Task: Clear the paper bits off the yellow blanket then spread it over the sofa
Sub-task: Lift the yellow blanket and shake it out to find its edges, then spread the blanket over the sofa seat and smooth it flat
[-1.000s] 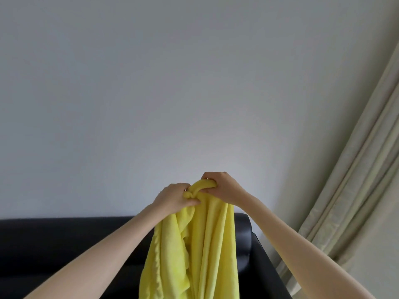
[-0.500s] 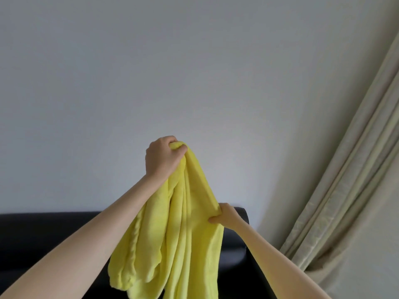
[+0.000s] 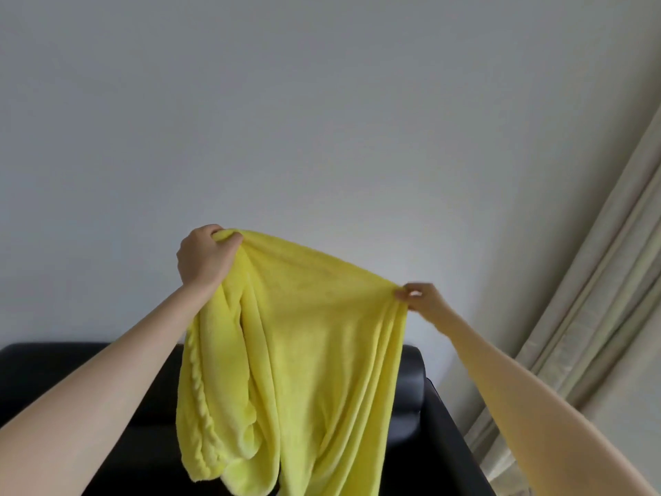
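Observation:
The yellow blanket hangs in the air in front of me, stretched between both hands above the black sofa. My left hand grips a bunched top corner, held higher. My right hand pinches the top edge further right and lower. The blanket's lower part hangs in folds and runs out of view at the bottom. No paper bits show on the side facing me.
A plain pale wall fills the background. Beige curtains hang at the right, close to the sofa's right arm. The sofa backrest runs along the lower left.
My hands have moved apart: the right hand slid along the edge out to the right, and the blanket has opened from a bunched hang into a wider sheet.

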